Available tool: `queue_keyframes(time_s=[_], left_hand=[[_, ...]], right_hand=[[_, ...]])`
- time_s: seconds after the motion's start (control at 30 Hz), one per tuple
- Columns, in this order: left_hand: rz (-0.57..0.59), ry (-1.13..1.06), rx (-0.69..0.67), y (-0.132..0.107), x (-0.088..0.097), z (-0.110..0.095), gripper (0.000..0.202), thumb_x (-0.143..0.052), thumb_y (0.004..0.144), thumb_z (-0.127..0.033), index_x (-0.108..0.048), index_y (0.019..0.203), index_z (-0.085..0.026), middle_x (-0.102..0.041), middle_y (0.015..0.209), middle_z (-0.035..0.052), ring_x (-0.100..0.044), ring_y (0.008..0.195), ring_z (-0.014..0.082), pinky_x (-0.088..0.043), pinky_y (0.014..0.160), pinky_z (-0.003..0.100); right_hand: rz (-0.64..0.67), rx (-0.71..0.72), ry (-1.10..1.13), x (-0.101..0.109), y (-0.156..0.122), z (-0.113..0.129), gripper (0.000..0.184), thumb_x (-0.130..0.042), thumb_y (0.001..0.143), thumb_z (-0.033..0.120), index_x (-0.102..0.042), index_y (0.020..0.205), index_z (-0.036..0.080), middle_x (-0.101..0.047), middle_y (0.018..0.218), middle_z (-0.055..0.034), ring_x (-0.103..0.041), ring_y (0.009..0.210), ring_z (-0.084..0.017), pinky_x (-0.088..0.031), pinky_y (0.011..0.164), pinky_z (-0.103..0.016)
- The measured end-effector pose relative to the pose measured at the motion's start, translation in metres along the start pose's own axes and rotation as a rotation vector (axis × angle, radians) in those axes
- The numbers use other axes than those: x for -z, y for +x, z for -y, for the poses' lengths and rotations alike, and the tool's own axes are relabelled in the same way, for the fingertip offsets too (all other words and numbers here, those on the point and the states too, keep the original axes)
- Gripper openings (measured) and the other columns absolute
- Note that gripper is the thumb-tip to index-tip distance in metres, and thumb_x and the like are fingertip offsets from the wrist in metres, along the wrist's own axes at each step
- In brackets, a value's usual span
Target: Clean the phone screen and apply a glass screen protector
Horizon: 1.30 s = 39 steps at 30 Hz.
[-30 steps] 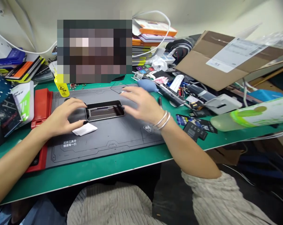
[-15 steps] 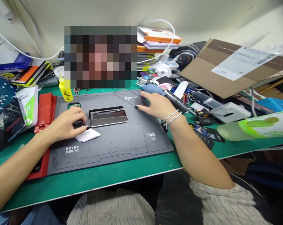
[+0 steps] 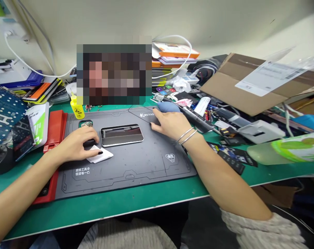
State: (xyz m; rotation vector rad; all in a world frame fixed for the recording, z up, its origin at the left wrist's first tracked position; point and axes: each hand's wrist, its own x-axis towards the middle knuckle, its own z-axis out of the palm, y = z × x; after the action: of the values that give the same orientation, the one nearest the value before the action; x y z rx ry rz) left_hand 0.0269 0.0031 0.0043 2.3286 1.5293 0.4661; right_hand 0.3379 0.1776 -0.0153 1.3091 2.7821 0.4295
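Note:
On the dark grey work mat [image 3: 136,159] lies a smartphone [image 3: 122,135], its glossy black screen facing up. My left hand [image 3: 79,143] rests left of it, thumb apart from the fingers, over a small dark device [image 3: 85,123] with a green opening; the hand covers most of that device. A folded white paper or wipe [image 3: 101,155] lies flat beside and under the left thumb. Near the mat's upper right corner is my right hand [image 3: 171,123], palm down with thumb and fingers spread. Just behind it sits a blue rubber bulb [image 3: 167,106]; whether they touch I cannot tell.
A yellow dropper bottle [image 3: 77,108] stands at the mat's upper left. Along the left edge lies a red holder [image 3: 55,129]. Tools and parts clutter the right, with a cardboard box [image 3: 232,83] and a drink bottle [image 3: 278,151]. A blurred-out person is across the table.
The camera has tilted up slightly, so the scene sits lower in view. Both hands keep nearly the same places on the mat.

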Motion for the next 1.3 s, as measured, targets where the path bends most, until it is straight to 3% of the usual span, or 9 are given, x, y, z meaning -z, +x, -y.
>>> queue_keyframes(time_s=[0.17,0.3,0.47,0.6,0.7,0.87,0.97,1.1,1.3], left_hand=[[0.020,-0.017,0.008,0.000,0.001,-0.001,0.031,-0.067,0.085,-0.051,-0.066,0.091,-0.021,-0.069,0.099,0.0063,-0.062,0.094,0.0231,-0.049,0.089,0.039],[0.023,-0.026,-0.015,0.000,0.000,0.001,0.032,-0.070,0.081,-0.051,-0.068,0.092,-0.021,-0.068,0.100,0.0066,-0.062,0.094,0.0236,-0.049,0.089,0.040],[0.039,-0.024,-0.016,-0.001,0.000,0.000,0.023,-0.069,0.083,-0.044,-0.071,0.089,-0.022,-0.068,0.099,0.0058,-0.062,0.094,0.0231,-0.048,0.088,0.039],[0.047,-0.081,-0.014,0.000,0.001,-0.004,0.015,-0.060,0.087,-0.032,-0.070,0.083,-0.022,-0.067,0.091,0.0039,-0.062,0.088,0.0198,-0.047,0.087,0.037],[0.055,-0.166,-0.015,0.000,0.006,-0.007,0.012,-0.055,0.081,-0.024,-0.062,0.073,-0.021,-0.064,0.087,0.0036,-0.060,0.084,0.0193,-0.047,0.083,0.036],[0.131,-0.327,-0.060,-0.002,0.013,-0.012,0.022,-0.047,0.077,-0.025,-0.041,0.057,-0.020,-0.063,0.079,0.0050,-0.056,0.074,0.0192,-0.046,0.073,0.036],[-0.017,-0.130,-0.012,-0.003,0.011,-0.013,0.032,-0.052,0.085,-0.032,-0.044,0.057,-0.020,-0.059,0.074,0.0043,-0.053,0.072,0.0186,-0.046,0.072,0.036],[-0.216,-0.010,0.032,-0.003,0.006,-0.008,0.026,-0.065,0.086,-0.042,-0.055,0.077,-0.019,-0.063,0.099,0.0081,-0.060,0.096,0.0231,-0.052,0.086,0.039],[-0.114,-0.015,-0.078,-0.005,0.002,-0.005,0.025,-0.071,0.085,-0.041,-0.068,0.095,-0.019,-0.048,0.143,0.0167,-0.050,0.133,0.0350,-0.045,0.109,0.055]], right_hand=[[-0.037,-0.059,0.044,-0.001,0.004,0.001,0.048,-0.035,0.095,0.026,-0.061,0.131,0.008,-0.077,0.088,-0.0194,-0.072,0.077,-0.033,-0.032,0.056,-0.033],[-0.089,-0.086,0.118,-0.008,0.004,-0.007,0.043,-0.035,0.096,0.028,-0.069,0.120,0.016,-0.078,0.096,-0.0151,-0.072,0.083,-0.033,-0.038,0.059,-0.034],[-0.150,-0.076,0.323,-0.027,0.005,-0.025,0.043,-0.053,0.091,0.044,-0.068,0.122,0.019,-0.078,0.102,-0.0114,-0.072,0.092,-0.032,-0.052,0.072,-0.040],[-0.204,-0.067,0.571,-0.041,0.008,-0.036,0.050,-0.068,0.077,0.043,-0.067,0.121,0.018,-0.076,0.108,-0.0117,-0.071,0.098,-0.032,-0.057,0.085,-0.047],[-0.242,-0.063,0.744,-0.039,0.006,-0.035,0.054,-0.073,0.072,0.043,-0.066,0.119,0.018,-0.075,0.107,-0.0114,-0.071,0.098,-0.030,-0.058,0.088,-0.050],[-0.330,0.175,0.934,-0.023,-0.005,-0.017,0.048,-0.070,0.076,0.040,-0.064,0.118,0.019,-0.072,0.119,-0.0120,-0.069,0.109,-0.029,-0.055,0.099,-0.049],[-0.350,0.334,0.924,-0.018,-0.008,-0.001,0.043,-0.070,0.077,0.034,-0.064,0.117,0.020,-0.071,0.121,-0.0123,-0.066,0.115,-0.030,-0.053,0.102,-0.051],[-0.350,0.472,0.924,-0.021,-0.006,0.013,0.042,-0.073,0.077,0.030,-0.064,0.117,0.021,-0.072,0.118,-0.0118,-0.066,0.114,-0.030,-0.054,0.100,-0.050],[-0.361,0.539,0.949,-0.028,-0.005,0.018,0.043,-0.075,0.077,0.028,-0.064,0.118,0.022,-0.072,0.119,-0.0118,-0.066,0.113,-0.029,-0.053,0.100,-0.050]])
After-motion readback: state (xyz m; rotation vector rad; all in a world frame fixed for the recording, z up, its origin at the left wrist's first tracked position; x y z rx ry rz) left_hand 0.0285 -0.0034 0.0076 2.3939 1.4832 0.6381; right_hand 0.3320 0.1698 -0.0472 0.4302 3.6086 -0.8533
